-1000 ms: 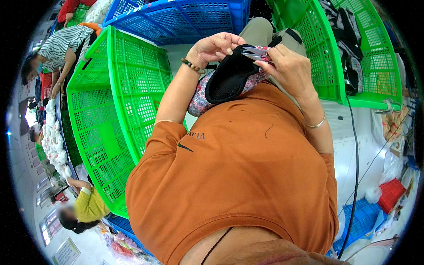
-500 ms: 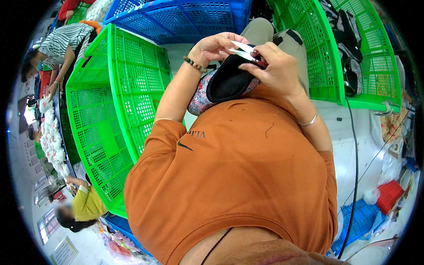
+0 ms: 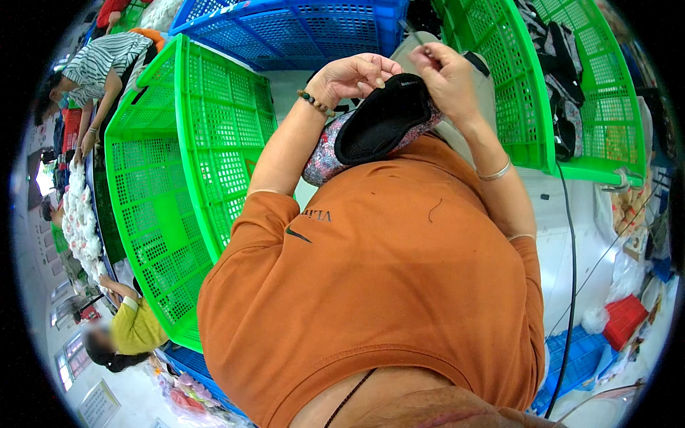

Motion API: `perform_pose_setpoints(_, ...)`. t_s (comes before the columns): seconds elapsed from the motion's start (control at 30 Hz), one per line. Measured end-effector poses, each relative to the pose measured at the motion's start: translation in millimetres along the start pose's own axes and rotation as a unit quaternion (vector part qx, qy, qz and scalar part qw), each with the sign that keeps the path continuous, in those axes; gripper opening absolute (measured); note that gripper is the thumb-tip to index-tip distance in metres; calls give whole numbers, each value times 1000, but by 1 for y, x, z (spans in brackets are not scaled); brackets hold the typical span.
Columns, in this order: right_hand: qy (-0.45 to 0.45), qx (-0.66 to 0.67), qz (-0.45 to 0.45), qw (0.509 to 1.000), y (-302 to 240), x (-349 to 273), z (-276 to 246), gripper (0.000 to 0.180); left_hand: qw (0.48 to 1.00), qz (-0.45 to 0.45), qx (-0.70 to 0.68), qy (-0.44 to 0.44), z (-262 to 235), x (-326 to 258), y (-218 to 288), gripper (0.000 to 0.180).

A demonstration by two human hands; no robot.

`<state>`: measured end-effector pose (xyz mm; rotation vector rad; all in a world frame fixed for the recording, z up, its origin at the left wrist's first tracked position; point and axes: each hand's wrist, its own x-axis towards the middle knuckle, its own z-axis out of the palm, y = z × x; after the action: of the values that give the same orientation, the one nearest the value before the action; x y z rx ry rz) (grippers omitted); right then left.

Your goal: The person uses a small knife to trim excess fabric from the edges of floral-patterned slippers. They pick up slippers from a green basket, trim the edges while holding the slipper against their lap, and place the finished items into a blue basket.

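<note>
Pinching the rim of a black-lined, speckled multicoloured fabric pouch (image 3: 385, 118) with our left hand (image 3: 354, 77), we held it against our orange-brown shirt (image 3: 371, 271) — our right hand (image 3: 448, 82), beside its right end, curled narrowly round a thin, blurred grey object (image 3: 412, 32). A green perforated plastic crate (image 3: 228, 121) stood left.

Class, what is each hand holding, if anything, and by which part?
The left hand holds the speckled, black-lined shoe by its opening's rim. The right hand grips a thin grey object by one end; its kind is unclear.
</note>
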<state>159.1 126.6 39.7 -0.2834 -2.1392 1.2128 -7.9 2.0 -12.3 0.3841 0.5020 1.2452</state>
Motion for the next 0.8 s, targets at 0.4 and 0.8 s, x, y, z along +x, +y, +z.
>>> perform_pose_setpoints(0.4,-89,-369,-157,912,-30,-37,-52,33,1000,1,6,-24,1,2,0,38)
perform_pose_setpoints(0.8,-57,-396,-182,898,-20,-29,-31,33,999,-3,-14,-53,-3,4,-2,35)
